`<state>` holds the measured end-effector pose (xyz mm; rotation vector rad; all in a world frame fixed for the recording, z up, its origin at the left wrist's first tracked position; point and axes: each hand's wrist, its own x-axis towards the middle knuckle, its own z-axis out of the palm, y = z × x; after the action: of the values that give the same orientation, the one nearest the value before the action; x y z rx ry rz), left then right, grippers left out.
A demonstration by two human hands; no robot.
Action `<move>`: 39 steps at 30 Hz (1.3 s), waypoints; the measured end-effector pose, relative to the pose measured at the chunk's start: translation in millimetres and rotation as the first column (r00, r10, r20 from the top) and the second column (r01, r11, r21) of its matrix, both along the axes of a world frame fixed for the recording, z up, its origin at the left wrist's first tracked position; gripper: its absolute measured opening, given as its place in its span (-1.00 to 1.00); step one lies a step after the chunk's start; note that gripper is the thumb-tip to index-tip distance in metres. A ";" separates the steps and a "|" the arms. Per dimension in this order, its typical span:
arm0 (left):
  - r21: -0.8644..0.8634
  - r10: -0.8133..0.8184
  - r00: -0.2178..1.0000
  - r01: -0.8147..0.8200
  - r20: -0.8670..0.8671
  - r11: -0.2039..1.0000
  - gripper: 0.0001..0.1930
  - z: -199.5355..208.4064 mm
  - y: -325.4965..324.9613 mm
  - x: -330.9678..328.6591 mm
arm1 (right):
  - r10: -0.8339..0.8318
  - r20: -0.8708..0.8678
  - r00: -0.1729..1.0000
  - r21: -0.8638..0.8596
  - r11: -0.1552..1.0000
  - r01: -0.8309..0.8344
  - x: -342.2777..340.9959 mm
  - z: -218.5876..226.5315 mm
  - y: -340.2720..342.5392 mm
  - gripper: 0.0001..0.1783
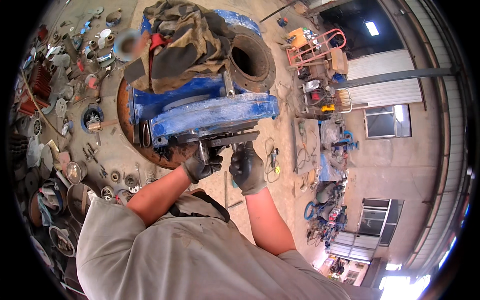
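Observation:
A large blue pump-like casing (215, 111) with a round rusty flanged opening (252, 62) stands in front of me. My left hand (202, 168), in a dark glove, is closed around a shiny metal shaft (203, 151) below the casing's near side. A dark flat bar (232, 139) runs across beside the shaft, under the casing's rim. My right hand (247, 169), also gloved, is closed at the bar's right part, by a short bright metal pin (235, 147). What its fingers grip is hidden.
A camouflage cloth (190, 45) is heaped on the casing. A rusty round plate (165, 155) lies beneath it. Scattered metal parts and buckets (77, 171) cover the floor at left. At right are a grinder-like tool with a cord (274, 157) and a red hand cart (317, 50).

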<state>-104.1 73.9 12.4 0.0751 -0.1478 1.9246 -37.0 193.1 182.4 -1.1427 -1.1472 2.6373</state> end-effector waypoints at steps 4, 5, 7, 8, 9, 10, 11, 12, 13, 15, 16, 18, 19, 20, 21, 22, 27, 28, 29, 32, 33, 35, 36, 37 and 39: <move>-0.114 0.041 0.998 -0.045 -0.041 0.992 -0.27 11.8 2.8 0.8 | 0.135 0.263 0.955 0.521 0.814 -0.258 3.0 34.2 9.6 -0.52; -0.131 0.054 0.997 -0.060 -0.048 0.990 -0.26 15.4 4.1 2.1 | 0.073 0.224 0.972 0.729 0.649 -0.217 9.4 31.7 16.2 -0.61; -0.207 0.126 0.984 -0.149 -0.123 0.967 -0.23 10.1 3.9 12.0 | -0.002 0.010 1.000 0.953 0.303 -0.009 18.7 22.3 29.5 -0.67; -0.235 0.160 0.980 -0.184 -0.119 0.954 -0.23 7.3 6.8 15.9 | 0.016 -0.086 0.996 0.989 0.118 0.084 17.1 20.2 39.4 -0.66; -0.271 0.188 0.975 -0.215 -0.120 0.938 -0.23 4.4 8.0 20.0 | 0.100 -0.103 0.990 0.991 0.101 0.093 14.1 20.7 47.7 -0.64; -0.303 0.216 0.967 -0.248 -0.136 0.920 -0.23 7.8 8.1 16.0 | 0.182 -0.132 0.974 0.989 0.084 0.119 5.4 21.5 56.7 -0.62; -0.315 0.260 0.958 -0.284 -0.118 0.906 -0.27 12.7 10.3 20.7 | 0.247 -0.124 0.961 0.989 0.110 0.099 0.4 22.1 63.5 -0.64; -0.329 0.306 0.946 -0.325 -0.109 0.887 -0.30 18.1 10.6 23.1 | 0.291 -0.127 0.948 0.984 0.159 0.083 -4.0 19.0 67.1 -0.65; -0.340 0.351 0.931 -0.363 -0.099 0.868 -0.34 32.1 12.0 24.4 | 0.334 -0.127 0.934 0.978 0.199 0.061 -8.5 16.1 72.2 -0.66; -0.426 0.424 0.901 -0.422 -0.096 0.800 -0.44 68.0 13.1 29.5 | 0.362 -0.117 0.925 0.978 0.204 0.043 -15.6 -10.5 86.1 -0.69; -0.495 0.470 0.876 -0.458 -0.108 0.738 -0.47 85.6 17.9 32.7 | 0.370 -0.118 0.922 0.976 0.216 0.038 -18.3 -10.6 87.9 -0.69; -0.525 0.521 0.848 -0.491 -0.103 0.695 -0.51 78.5 21.6 34.2 | 0.388 -0.126 0.913 0.968 0.248 0.028 -22.4 -7.8 89.6 -0.68; -0.485 0.534 0.842 -0.501 -0.080 0.717 -0.50 53.2 20.1 33.4 | 0.391 -0.173 0.904 0.929 0.369 0.018 -25.4 0.2 84.3 -0.67; -0.439 0.539 0.840 -0.507 -0.060 0.742 -0.49 39.5 19.6 31.7 | 0.399 -0.168 0.902 0.926 0.377 0.006 -26.8 -2.7 85.1 -0.66; -0.478 0.580 0.813 -0.530 -0.052 0.700 -0.53 47.1 24.3 34.0 | 0.400 -0.164 0.902 0.924 0.383 -0.002 -28.1 -7.2 88.5 -0.65; -0.452 0.589 0.806 -0.549 -0.061 0.704 -0.52 57.5 28.8 35.4 | 0.402 -0.157 0.902 0.923 0.385 -0.011 -28.6 -10.4 91.8 -0.64; -0.555 0.677 0.732 -0.596 -0.080 0.580 -0.29 97.7 49.8 50.5 | 0.350 -0.263 0.899 0.892 0.442 0.089 -19.8 -22.7 86.4 -0.59; -0.510 0.679 0.716 -0.650 -0.163 0.563 -0.23 128.0 50.2 58.6 | 0.368 -0.235 0.899 0.896 0.441 0.053 -10.9 -17.7 87.5 -0.58; -0.507 0.682 0.725 -0.626 -0.099 0.592 -0.23 120.9 50.2 55.0 | 0.387 -0.207 0.899 0.898 0.439 0.018 -8.5 -14.2 87.7 -0.57; -0.498 0.702 0.712 -0.618 -0.025 0.609 -0.22 91.9 60.5 51.1 | 0.367 -0.227 0.902 0.904 0.425 0.054 -11.9 -10.5 84.3 -0.56; -0.503 0.713 0.701 -0.624 -0.019 0.599 -0.21 81.9 63.5 51.8 | 0.368 -0.246 0.897 0.905 0.418 0.076 -13.4 -13.2 84.2 -0.58; -0.502 0.699 0.708 -0.644 -0.104 0.577 -0.23 62.7 62.0 51.0 | 0.367 -0.284 0.886 0.905 0.407 0.122 -14.4 -18.8 82.9 -0.61; -0.501 0.686 0.712 -0.653 -0.150 0.568 -0.24 68.4 60.8 49.5 | 0.367 -0.279 0.888 0.909 0.398 0.121 -14.4 -20.8 84.1 -0.60; -0.498 0.679 0.720 -0.645 -0.143 0.580 -0.26 73.9 59.6 50.7 | 0.366 -0.274 0.889 0.913 0.389 0.121 -13.9 -22.2 86.0 -0.60; -0.489 0.662 0.738 -0.629 -0.132 0.604 -0.29 92.0 56.9 53.6 | 0.367 -0.284 0.886 0.911 0.392 0.129 -15.3 -21.5 86.9 -0.58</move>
<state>-50.6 130.8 104.5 -0.3391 0.4186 2.6440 -52.3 280.0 161.0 -0.1705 -2.1466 1.5508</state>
